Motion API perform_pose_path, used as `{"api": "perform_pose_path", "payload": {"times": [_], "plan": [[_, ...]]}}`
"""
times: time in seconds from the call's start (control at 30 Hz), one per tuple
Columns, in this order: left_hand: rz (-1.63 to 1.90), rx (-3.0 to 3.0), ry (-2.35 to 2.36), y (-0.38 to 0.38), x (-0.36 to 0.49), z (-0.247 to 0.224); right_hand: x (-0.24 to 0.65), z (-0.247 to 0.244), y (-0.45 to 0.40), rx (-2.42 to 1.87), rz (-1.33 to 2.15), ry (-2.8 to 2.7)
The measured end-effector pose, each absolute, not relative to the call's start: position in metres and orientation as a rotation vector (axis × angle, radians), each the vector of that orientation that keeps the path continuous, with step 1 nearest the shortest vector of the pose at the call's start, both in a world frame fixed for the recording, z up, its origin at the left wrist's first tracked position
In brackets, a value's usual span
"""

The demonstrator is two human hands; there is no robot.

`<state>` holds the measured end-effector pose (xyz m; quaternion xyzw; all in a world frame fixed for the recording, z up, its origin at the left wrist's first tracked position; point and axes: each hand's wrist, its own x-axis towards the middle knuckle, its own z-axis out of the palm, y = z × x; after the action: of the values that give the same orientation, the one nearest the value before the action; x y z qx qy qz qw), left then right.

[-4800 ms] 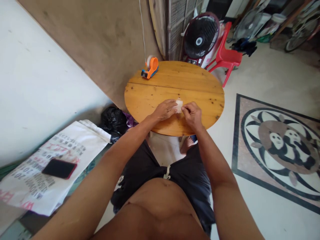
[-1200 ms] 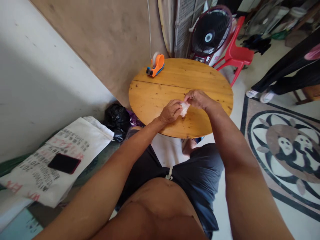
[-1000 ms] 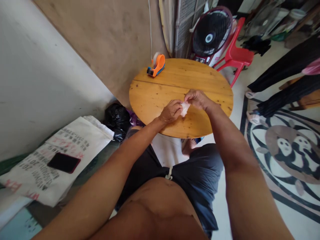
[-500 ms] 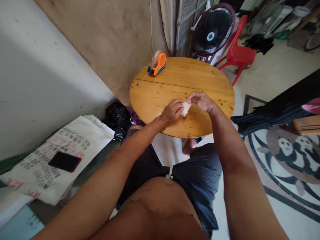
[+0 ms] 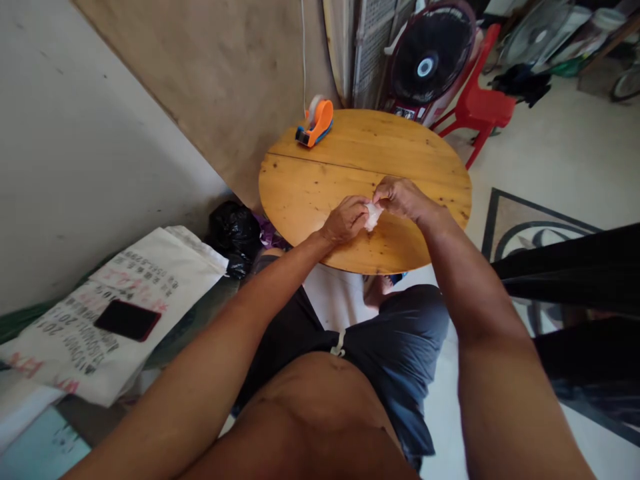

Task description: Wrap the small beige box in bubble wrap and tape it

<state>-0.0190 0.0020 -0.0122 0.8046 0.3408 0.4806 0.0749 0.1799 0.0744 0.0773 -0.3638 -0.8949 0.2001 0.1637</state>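
Observation:
Over the near half of the round wooden table (image 5: 300, 193), a small whitish crumpled piece (image 5: 372, 216) is between my two hands. My left hand (image 5: 346, 219) is closed on its left side, thumb and fingers together. The fingertips of my right hand (image 5: 395, 197) pinch at the top edge of the same piece. What exactly the piece is made of is too small to tell. Farther back on the table stands an orange tape dispenser (image 5: 319, 123).
Behind the table are a dark fan (image 5: 433, 57) and a red chair (image 5: 483, 103). At left, a phone (image 5: 127, 320) lies on a white printed sack (image 5: 170, 267), near a black plastic bag (image 5: 231, 233). Dark-clothed legs (image 5: 565, 267) of a person are at right.
The dark-clothed legs at the right have shifted and now show as two separate dark shapes. My right hand's wrist has lifted slightly; both hands remain at the white piece.

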Motion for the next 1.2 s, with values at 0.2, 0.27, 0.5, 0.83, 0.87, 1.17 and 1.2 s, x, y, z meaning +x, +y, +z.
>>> {"api": "perform_pose_path", "payload": {"times": [0.2,0.27,0.5,0.83,0.87,1.17,1.2], "plan": [[1.430,2.392,1.011,0.001,-0.019,-0.010,0.192,0.070,0.072,-1.089,1.035,-2.259],[1.421,2.392,1.028,0.001,-0.019,-0.010,0.198,0.068,0.071,-1.096,1.170,-2.179],[1.414,2.384,1.061,0.000,-0.018,-0.009,0.204,0.088,0.045,-1.069,0.946,-2.408],[1.333,2.351,1.117,-0.005,-0.019,-0.004,0.200,0.102,-0.046,-1.296,0.309,-2.728],[1.332,2.344,1.119,-0.005,-0.019,-0.004,0.199,0.100,-0.053,-1.360,0.290,-2.716],[1.343,2.313,1.119,-0.004,-0.019,-0.005,0.177,0.051,-0.128,-1.534,0.216,-2.551],[1.351,2.314,1.111,-0.004,-0.019,-0.004,0.176,0.047,-0.135,-1.539,0.161,-2.513]]}}
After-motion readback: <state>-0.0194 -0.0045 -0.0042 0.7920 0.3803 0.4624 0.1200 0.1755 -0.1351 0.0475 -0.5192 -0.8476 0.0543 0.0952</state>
